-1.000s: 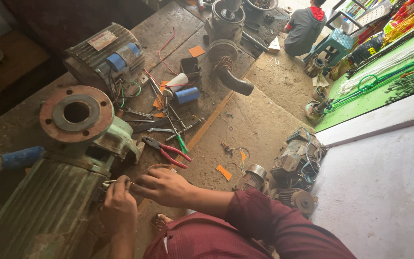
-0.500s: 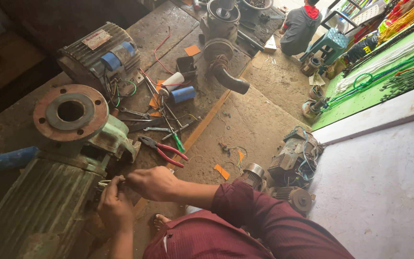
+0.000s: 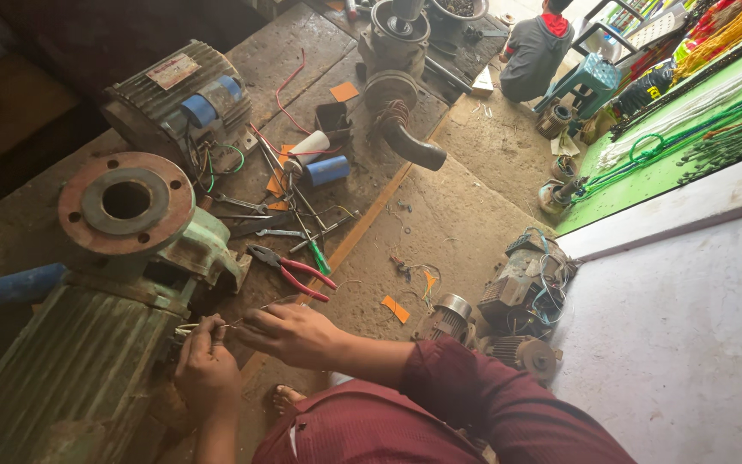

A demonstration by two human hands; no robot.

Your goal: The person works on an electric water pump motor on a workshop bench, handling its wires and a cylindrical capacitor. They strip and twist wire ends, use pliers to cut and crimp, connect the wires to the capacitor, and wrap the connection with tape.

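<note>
Dirty concrete floor (image 3: 465,215): green finned pump motor (image 3: 70,361) at near-left edge, red-handled pliers (image 3: 289,271) just beside it, screwdrivers (image 3: 307,232) mid-floor, grey motor (image 3: 178,99) at far-left, small motors (image 3: 517,292) along right edge.

The person wears a dark red shirt (image 3: 405,425) of finely ribbed cloth — the right sleeve (image 3: 465,387) is pushed up to about the elbow, bunched in folds. Both forearms are bare, and the left hand (image 3: 206,369) and right hand (image 3: 289,331) wear no gloves, rings or watch — a bare foot (image 3: 285,397) shows below.
</note>
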